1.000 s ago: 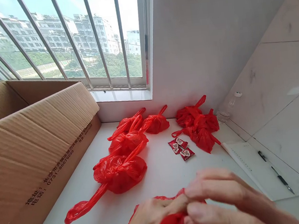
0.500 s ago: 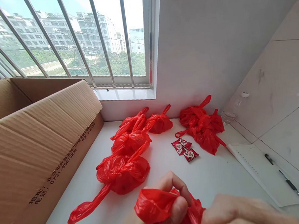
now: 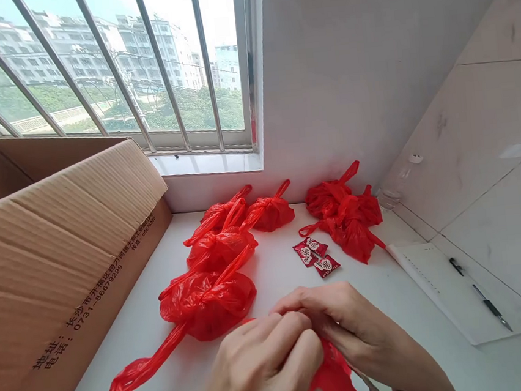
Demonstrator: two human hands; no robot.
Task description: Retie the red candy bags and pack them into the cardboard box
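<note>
Half a sec ago the left hand [image 3: 263, 367] had the red bag [image 3: 333, 380] puffed up in plain view, thumb on top; now both hands have closed in over it and most of it's gone from sight. That left hand is curled, knuckles up, fingers folded down onto the plastic. From the other side the right hand [image 3: 347, 325] comes in, fingertips pinched against the left's right at the bag's top. Both are gripping, neither has let go. Only a red lobe shows under the wrists, low at the bottom edge, just over the counter [image 3: 282, 279]; can't tell if it rests on it. My read: the work's gone from holding the plastic up to fine finger work at the neck, w/ the loose ends now tucked btwn the fingers.

Moving out: just left of the hands sits a tied bag [image 3: 209, 302], full and round, its long twisted tail trailing toward the near left. Behind it, more tied bags [image 3: 222, 245] in a line back to the wall. A separate heap of bags [image 3: 345, 215] lies to the right, near the corner. Btwn heap and hands are three small red packets [image 3: 315, 256], touching each other, well clear of the fingers. Far left, a big cardboard box [image 3: 62, 239], flap open. Far right, a white sheet [image 3: 435, 283] w/ a pen [image 3: 480, 300] at its far edge. Up top, the window [image 3: 137, 66] w/ bars; the view's swung a bit too.
</note>
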